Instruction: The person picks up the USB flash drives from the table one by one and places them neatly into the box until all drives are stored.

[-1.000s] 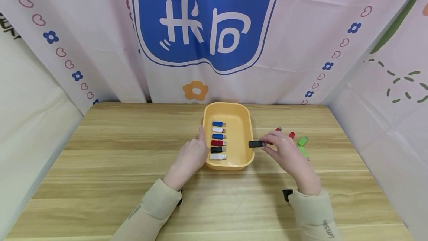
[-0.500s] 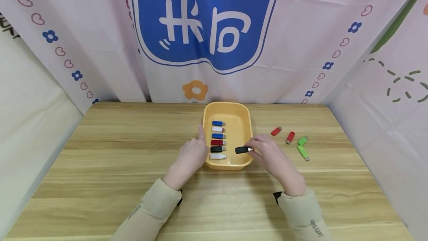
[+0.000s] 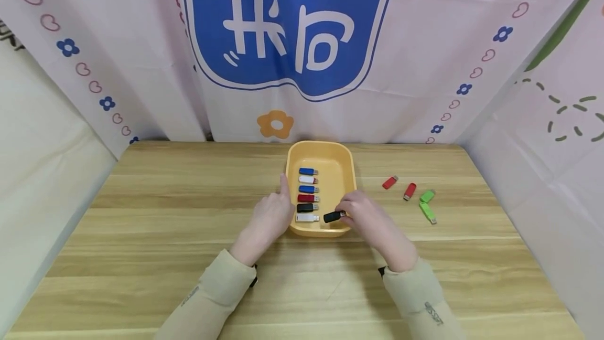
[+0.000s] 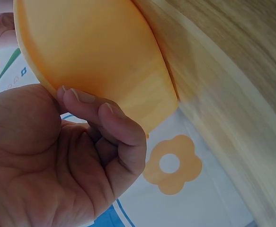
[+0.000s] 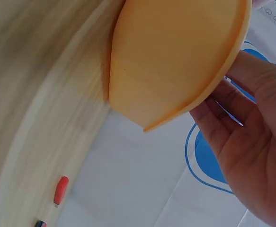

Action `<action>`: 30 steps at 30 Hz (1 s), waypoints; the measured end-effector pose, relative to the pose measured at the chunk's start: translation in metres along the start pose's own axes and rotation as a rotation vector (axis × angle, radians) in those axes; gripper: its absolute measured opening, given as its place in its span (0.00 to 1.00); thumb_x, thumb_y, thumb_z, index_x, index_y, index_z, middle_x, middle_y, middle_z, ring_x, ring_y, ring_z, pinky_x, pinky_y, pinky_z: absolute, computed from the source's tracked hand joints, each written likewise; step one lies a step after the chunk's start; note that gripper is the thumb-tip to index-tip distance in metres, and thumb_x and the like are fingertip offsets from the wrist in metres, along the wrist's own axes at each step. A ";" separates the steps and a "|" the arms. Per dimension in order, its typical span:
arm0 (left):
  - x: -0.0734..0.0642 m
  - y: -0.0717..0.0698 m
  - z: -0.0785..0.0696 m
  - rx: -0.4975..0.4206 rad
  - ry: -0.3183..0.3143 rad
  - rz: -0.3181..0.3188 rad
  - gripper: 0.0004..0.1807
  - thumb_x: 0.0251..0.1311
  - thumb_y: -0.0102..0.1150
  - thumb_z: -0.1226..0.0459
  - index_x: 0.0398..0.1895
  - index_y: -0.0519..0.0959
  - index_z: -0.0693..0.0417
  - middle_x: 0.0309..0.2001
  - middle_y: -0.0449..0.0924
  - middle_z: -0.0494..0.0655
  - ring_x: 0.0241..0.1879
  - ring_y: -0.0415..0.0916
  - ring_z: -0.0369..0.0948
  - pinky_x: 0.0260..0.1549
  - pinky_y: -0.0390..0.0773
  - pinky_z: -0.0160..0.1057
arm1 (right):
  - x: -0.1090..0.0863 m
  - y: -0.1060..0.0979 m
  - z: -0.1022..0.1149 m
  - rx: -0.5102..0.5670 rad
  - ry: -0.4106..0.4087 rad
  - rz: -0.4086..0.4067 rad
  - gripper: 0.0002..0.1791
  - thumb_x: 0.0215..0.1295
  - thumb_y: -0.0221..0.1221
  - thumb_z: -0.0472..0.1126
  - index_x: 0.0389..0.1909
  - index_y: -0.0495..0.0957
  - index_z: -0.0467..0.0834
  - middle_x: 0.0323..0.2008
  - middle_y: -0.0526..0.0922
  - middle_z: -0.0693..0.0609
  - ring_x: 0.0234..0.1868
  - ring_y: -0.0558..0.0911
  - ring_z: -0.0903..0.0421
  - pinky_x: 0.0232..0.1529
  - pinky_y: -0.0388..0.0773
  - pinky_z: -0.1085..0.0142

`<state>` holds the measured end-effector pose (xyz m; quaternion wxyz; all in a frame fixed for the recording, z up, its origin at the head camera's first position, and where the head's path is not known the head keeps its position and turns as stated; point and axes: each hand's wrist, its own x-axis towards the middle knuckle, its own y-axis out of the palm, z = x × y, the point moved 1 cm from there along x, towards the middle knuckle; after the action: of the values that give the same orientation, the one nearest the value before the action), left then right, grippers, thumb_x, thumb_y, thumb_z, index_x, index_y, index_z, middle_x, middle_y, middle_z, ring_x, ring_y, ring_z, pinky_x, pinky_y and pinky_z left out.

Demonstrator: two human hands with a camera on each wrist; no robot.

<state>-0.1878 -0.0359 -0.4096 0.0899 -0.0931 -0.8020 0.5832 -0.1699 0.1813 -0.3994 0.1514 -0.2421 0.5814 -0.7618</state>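
Observation:
A yellow plastic tray [image 3: 330,166] sits on the wooden table. Along its left side lies a column of USB sticks: blue, white, blue, red, black [image 3: 305,207] and white [image 3: 305,218]. My left hand [image 3: 270,215] holds the tray's left rim, index finger stretched along it. In the left wrist view, the curled fingers [image 4: 121,124] lie against the tray's outer wall. Reaching over the right rim, my right hand [image 3: 365,216] pinches another black USB stick [image 3: 332,216] by its metal-plug end, low in the tray's front part. The tray wall hides that stick in the right wrist view.
Right of the tray, two red USB sticks [image 3: 409,191] and two green ones [image 3: 427,212] lie on the table [image 3: 189,188]. A printed curtain [image 3: 236,104] hangs along the table's back edge, with pale cloth at both sides.
My right hand has carried the black USB stick leftward from beyond the right rim into the tray, and lower. The left hand keeps its place on the rim.

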 end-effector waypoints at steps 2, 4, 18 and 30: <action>0.000 -0.001 0.000 -0.003 -0.004 -0.001 0.40 0.66 0.55 0.66 0.75 0.50 0.76 0.13 0.68 0.46 0.12 0.65 0.39 0.10 0.61 0.34 | 0.005 -0.001 0.002 -0.028 0.009 0.038 0.06 0.54 0.72 0.33 0.33 0.87 0.43 0.35 0.86 0.51 0.40 0.81 0.54 0.43 0.82 0.62; 0.001 -0.002 0.001 -0.005 -0.005 0.001 0.40 0.66 0.55 0.66 0.75 0.51 0.75 0.13 0.68 0.45 0.11 0.65 0.39 0.09 0.61 0.33 | 0.009 -0.003 0.003 -0.046 0.009 0.074 0.05 0.53 0.72 0.33 0.32 0.87 0.43 0.34 0.86 0.51 0.39 0.81 0.54 0.42 0.82 0.62; 0.001 -0.005 0.000 0.003 -0.014 0.026 0.39 0.68 0.54 0.65 0.76 0.50 0.73 0.12 0.67 0.45 0.11 0.64 0.39 0.10 0.59 0.33 | 0.026 0.000 0.004 -0.066 0.046 0.218 0.04 0.55 0.71 0.32 0.26 0.85 0.41 0.28 0.85 0.50 0.31 0.79 0.56 0.36 0.79 0.62; 0.001 -0.003 0.001 -0.004 -0.007 0.023 0.40 0.67 0.55 0.65 0.75 0.50 0.75 0.12 0.67 0.45 0.11 0.65 0.39 0.10 0.60 0.33 | 0.040 0.010 0.007 -0.135 0.097 0.352 0.11 0.51 0.65 0.23 0.20 0.78 0.42 0.24 0.81 0.49 0.26 0.75 0.54 0.30 0.77 0.59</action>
<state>-0.1887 -0.0374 -0.4071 0.0801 -0.1006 -0.8024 0.5827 -0.1997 0.1524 -0.4003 0.2375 -0.1094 0.6711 -0.6938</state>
